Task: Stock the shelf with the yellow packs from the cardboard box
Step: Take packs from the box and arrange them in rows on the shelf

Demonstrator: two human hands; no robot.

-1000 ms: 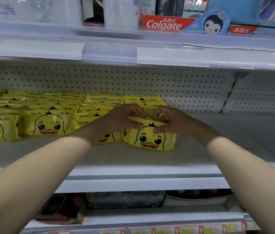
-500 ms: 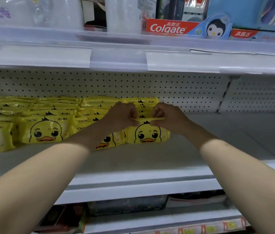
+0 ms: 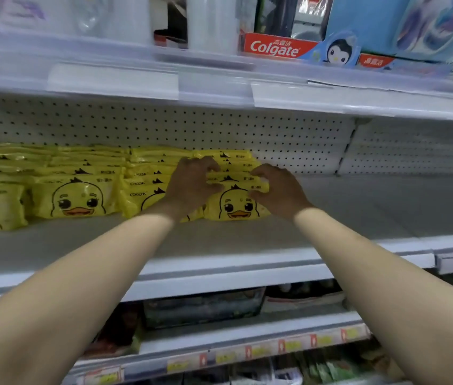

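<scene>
Rows of yellow duck-face packs (image 3: 78,198) stand upright on the left half of the white middle shelf (image 3: 358,218). The front pack of the rightmost row (image 3: 236,208) faces me. My left hand (image 3: 192,184) grips its top left edge, fingers curled over the packs behind it. My right hand (image 3: 278,190) pinches its top right edge between curled fingers and thumb. Both forearms reach in over the shelf's front lip. The cardboard box is out of view.
The shelf's right half shows bare white surface in front of a pegboard back wall (image 3: 289,140). Just overhead is the upper shelf with a Colgate box (image 3: 275,47) and clear containers. Dark goods (image 3: 203,307) lie on the lower shelf, above price tags.
Both hands carried the front pack back from the shelf's front against its row and stood it upright. My fingers have loosened and spread along its top edge.
</scene>
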